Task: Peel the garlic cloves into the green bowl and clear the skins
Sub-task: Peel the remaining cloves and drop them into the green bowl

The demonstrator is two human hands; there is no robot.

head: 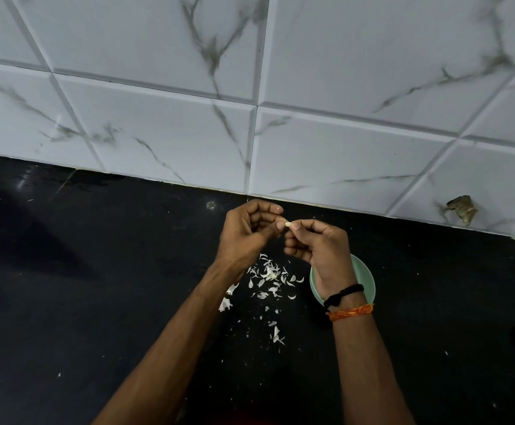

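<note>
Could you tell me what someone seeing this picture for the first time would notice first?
Two bare hands meet at the centre above a black counter, the left hand and right hand pinching a small garlic clove between their fingertips. Below them white garlic skins lie scattered on the counter, and a green bowl sits partly hidden under the right wrist.

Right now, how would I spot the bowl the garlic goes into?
Start at the black countertop below the tiled wall. Follow the right hand to its wrist: the green bowl sits beneath it, round and pale green, right of the scattered white skins.
</note>
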